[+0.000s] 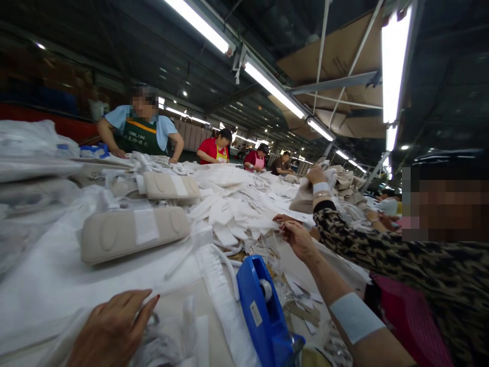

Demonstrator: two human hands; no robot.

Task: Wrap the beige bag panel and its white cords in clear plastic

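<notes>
My left hand (114, 326) is at the lower left with its fingers stretched out. It lies over white cloth and crumpled clear plastic beside a flat beige piece (198, 306). My right hand (300, 242) reaches toward a heap of white padding pieces (233, 216). Its thumb and fingers are pinched together, and whatever they hold is too small to name. A whitish patch (357, 316) is stuck on my right forearm. Between my hands stands a blue tape dispenser (260, 306) with a roll in it. Ahead of my left hand lies a beige padded case (133, 234) with a white band.
A second beige case (171, 186) sits farther back. On the right, a co-worker's patterned sleeve (355, 234) reaches across, a hand (316, 176) on beige material. Scraps (301, 306) lie beside the dispenser. Several people work along the far side.
</notes>
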